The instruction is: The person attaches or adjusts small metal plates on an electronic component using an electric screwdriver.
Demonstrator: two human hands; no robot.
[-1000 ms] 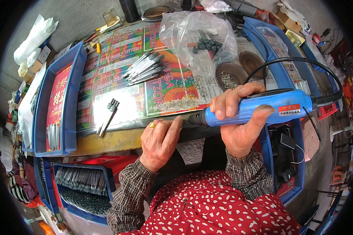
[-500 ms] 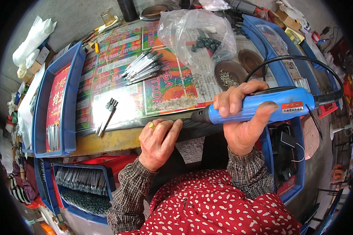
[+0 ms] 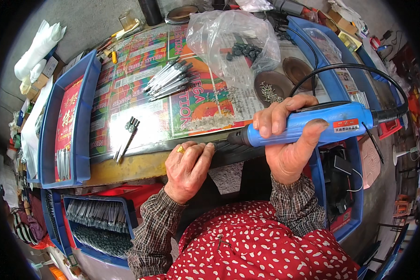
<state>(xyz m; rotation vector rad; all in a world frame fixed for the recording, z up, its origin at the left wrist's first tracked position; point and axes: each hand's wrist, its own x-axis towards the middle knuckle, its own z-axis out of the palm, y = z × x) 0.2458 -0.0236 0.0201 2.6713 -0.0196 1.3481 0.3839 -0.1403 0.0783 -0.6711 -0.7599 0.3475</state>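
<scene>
1. The right hand (image 3: 288, 156) is wrapped around a blue power screwdriver (image 3: 333, 112), which it holds above the near edge of the surface (image 3: 126, 169), dark nose pointing left.
2. The left hand (image 3: 187, 168) has its fingers bent inward, with the fingertips near the screwdriver's nose; I cannot tell whether they pinch something.
3. A black cable (image 3: 359, 67) loops from the screwdriver's back end.
4. Beyond the left hand, a pile of thin silver rods (image 3: 165, 83) with dark ends lies on the surface; a few loose rods (image 3: 126, 142) lie nearer, to the left.
5. Beyond the right hand are a brown bowl (image 3: 277, 78) with small screws (image 3: 269, 93) and a clear bag (image 3: 210, 35) with dark caps (image 3: 245, 51).
6. A blue tray (image 3: 84, 140) stands at the left.
</scene>
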